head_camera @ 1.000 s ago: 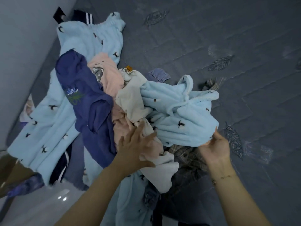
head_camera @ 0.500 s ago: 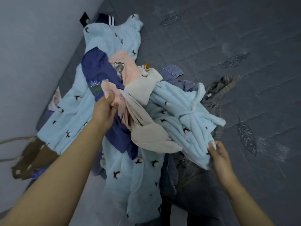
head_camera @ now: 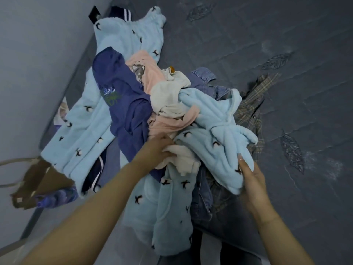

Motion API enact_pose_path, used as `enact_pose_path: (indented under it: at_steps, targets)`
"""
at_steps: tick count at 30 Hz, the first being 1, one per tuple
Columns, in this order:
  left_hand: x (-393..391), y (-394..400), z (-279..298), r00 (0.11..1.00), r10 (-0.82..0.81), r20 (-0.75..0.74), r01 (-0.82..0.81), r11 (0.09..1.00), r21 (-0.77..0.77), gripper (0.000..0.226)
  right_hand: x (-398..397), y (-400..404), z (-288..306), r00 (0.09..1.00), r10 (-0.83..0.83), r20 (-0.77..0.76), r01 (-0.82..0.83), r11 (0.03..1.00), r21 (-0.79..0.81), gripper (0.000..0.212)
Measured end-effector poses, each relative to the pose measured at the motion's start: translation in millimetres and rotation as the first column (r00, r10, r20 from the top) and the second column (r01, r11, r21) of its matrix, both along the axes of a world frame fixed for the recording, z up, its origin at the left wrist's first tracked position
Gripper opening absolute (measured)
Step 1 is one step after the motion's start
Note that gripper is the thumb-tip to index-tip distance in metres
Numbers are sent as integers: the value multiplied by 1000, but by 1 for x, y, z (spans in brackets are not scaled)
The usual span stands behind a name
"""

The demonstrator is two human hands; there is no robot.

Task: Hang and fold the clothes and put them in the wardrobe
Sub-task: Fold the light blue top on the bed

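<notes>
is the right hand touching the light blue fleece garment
Touching. In the head view the right hand has its fingers pressed against the lower edge of the light blue fleece garment, with no gap between them.

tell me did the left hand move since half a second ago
Yes. The left hand has left the navy garment's embroidered flower and come down toward the wearer, now gripping cream and pink fabric lower in the pile.

Two bare forearms reach forward from the bottom edge. The left hand (head_camera: 159,150) is stretched farther out near the centre, palm down, fingers curled in a grip. The right hand (head_camera: 252,180) sits lower right, fingers extended upward, thumb side facing left, wrist slightly bent.
</notes>
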State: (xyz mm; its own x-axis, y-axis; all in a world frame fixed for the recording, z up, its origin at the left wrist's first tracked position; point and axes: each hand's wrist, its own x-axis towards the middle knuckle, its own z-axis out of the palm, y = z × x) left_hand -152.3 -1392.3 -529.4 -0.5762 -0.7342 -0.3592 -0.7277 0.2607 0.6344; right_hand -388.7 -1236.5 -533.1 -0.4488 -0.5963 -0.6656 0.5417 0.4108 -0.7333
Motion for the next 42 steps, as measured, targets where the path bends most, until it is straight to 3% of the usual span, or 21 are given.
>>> enact_pose_path:
  at_steps: [2,3,4,6,7,8,9,10,12,14,16,19,22,24,25,27,30,33,36,39,42]
  targets:
    - [13,-18,15,976,186,-113,-184,983,28,14,-4,2,2,1000,-26,1,26,999,43,31]
    - [20,-27,21,931,320,-173,-314,947,65,9,-5,3,3,999,-48,15,47,997,60,29]
    - [24,-38,28,825,509,-245,-489,861,142,7,-7,4,4,997,-61,36,59,996,65,29]
    - [29,-63,40,376,859,-348,-758,501,418,9,-8,5,10,994,-58,89,54,997,51,29]
    - [29,-75,43,168,932,-320,-818,314,483,23,-8,5,15,992,-50,115,46,998,40,29]
    - [27,-85,45,108,958,-266,-859,225,460,38,-9,6,19,990,-40,136,36,999,30,31]
    - [23,-92,45,168,966,-197,-885,236,401,48,-10,7,23,988,-27,155,25,1000,17,33]
    - [15,-93,45,294,950,-107,-895,313,317,56,-11,7,27,985,-18,172,18,1000,3,34]
    - [-8,-83,44,582,812,46,-810,573,128,66,-13,9,34,982,-19,186,25,999,-28,33]
    - [-40,-61,39,838,545,22,-545,838,18,74,-15,13,36,988,-30,153,39,998,-57,33]
    - [-76,-35,30,971,235,-45,-232,970,71,72,-20,19,36,993,-45,108,55,994,-90,34]
    - [-125,-14,10,998,67,3,-65,955,288,84,-34,28,38,989,-90,114,107,983,-152,33]
    - [-159,-10,2,966,-128,225,68,964,257,95,-59,39,47,974,-179,139,204,958,-202,37]
    - [-177,-7,9,942,-239,234,185,955,231,71,-77,50,57,962,-236,135,263,934,-240,38]
    - [-186,-4,16,930,-291,225,250,949,192,53,-85,56,63,961,-247,128,273,923,-270,38]
    - [-202,6,32,915,-354,194,340,935,105,44,-98,72,74,955,-269,128,296,903,-312,41]
    - [-235,31,63,963,-268,16,268,963,19,37,-131,102,85,931,-344,126,366,869,-334,43]
    - [-288,78,92,967,-173,-189,189,980,68,43,-180,139,94,925,-375,57,370,859,-353,45]
    - [-344,136,93,953,-190,-237,238,952,193,43,-235,187,86,900,-436,-6,419,869,-263,37]
    - [-387,178,60,957,-257,-131,288,876,386,37,-284,246,53,902,-394,-175,388,919,-70,23]
    - [-418,186,4,965,-262,23,250,940,234,24,-309,295,8,965,-194,-177,219,967,129,24]
